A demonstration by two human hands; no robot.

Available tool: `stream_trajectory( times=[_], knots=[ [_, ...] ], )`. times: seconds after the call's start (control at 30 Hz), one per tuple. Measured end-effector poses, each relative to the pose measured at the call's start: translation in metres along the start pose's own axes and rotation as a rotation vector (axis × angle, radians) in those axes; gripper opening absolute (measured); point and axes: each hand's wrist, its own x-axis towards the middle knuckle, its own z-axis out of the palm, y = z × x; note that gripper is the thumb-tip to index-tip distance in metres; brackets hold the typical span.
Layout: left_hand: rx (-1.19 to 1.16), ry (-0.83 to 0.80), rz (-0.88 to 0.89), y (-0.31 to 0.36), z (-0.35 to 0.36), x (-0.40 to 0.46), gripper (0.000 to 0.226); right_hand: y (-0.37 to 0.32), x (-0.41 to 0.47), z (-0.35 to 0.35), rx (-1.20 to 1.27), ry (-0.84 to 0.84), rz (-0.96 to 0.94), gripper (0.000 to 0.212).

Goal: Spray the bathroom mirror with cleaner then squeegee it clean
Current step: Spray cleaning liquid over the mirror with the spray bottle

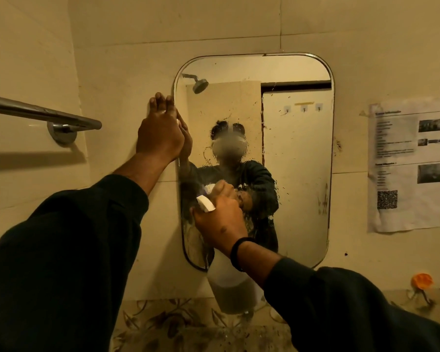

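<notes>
A tall mirror (297, 174) with rounded corners hangs on the tiled wall ahead. Wet droplets and streaks cover its middle and lower left. My left hand (160, 133) lies flat against the mirror's left edge, fingers pointing up, holding nothing. My right hand (219, 219) grips the neck of a translucent spray bottle (233, 288) with a white trigger head, its nozzle aimed at the lower left of the glass. The bottle is partly filled with liquid. No squeegee is in view.
A metal towel bar (43, 115) juts from the left wall at hand height. A printed paper sheet (412, 168) is taped to the wall right of the mirror. An orange object (422, 280) sits low at the right, above patterned tiles (188, 326).
</notes>
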Motion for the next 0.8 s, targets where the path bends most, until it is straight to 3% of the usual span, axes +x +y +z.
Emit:
stream_trajectory(
  times=[0.23, 0.33, 0.53, 0.8],
  knots=[
    [-0.008, 0.013, 0.006, 0.0, 0.002, -0.001, 0.054, -0.001, 0.006, 0.003, 0.126, -0.027, 0.087, 0.032],
    [-0.011, 0.018, 0.004, -0.001, 0.004, 0.0, 0.054, -0.005, 0.011, 0.004, 0.119, -0.015, 0.146, 0.051],
    [-0.021, 0.021, 0.007, -0.003, 0.004, 0.001, 0.054, -0.004, 0.02, 0.008, 0.061, -0.032, 0.2, 0.066],
    [-0.021, 0.016, -0.004, -0.002, 0.003, 0.0, 0.054, -0.004, 0.025, 0.004, 0.079, -0.031, 0.201, 0.07]
  ],
)
